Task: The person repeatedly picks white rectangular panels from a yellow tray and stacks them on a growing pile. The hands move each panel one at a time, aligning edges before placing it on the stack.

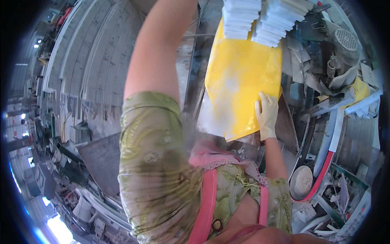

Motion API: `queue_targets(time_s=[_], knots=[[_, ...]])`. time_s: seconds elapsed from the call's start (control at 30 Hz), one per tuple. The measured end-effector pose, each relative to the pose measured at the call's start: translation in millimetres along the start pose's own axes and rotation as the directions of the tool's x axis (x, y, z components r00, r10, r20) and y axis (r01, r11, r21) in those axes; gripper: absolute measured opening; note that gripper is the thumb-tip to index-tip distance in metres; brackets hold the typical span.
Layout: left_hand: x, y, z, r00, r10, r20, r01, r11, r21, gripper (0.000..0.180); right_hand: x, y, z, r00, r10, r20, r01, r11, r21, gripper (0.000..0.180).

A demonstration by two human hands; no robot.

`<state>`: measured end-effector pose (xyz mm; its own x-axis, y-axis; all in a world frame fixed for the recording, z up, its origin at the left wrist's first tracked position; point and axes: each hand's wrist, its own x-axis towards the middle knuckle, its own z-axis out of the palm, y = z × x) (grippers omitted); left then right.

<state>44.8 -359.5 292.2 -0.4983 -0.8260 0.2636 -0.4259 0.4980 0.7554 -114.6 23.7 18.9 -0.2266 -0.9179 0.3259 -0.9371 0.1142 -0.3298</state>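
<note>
My right hand (267, 116), in a pale rubber glove, rests on the near right part of a yellow plastic sheet (245, 77). Its fingers lie stretched out along the sheet's surface, a little apart, with nothing gripped. The sheet looks smooth and shiny, with whitish smears on its left side. Two stacks of thin white strips (241, 20) stand on the sheet's far end. Past the top edge of the picture reaches my left arm (158, 57), bare below a green sleeve, so the left hand is out of sight.
Long grey boards (93, 53) are stacked on the left. To the right lie broken scraps and a grey perforated housing (346, 39). A rounded stone-like block (302, 182) sits near a red and white curved edge (323, 171) at the lower right.
</note>
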Motion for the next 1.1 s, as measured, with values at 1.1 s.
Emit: queue_targets(time_s=[1.1], knots=[[-804.6,-389.2,-20.4,-0.033,-0.916,-0.4,0.992,0.02,-0.126,0.041,41.1,-16.1,5.4,0.996,-0.065,0.063,0.055,0.988,0.145,0.035]])
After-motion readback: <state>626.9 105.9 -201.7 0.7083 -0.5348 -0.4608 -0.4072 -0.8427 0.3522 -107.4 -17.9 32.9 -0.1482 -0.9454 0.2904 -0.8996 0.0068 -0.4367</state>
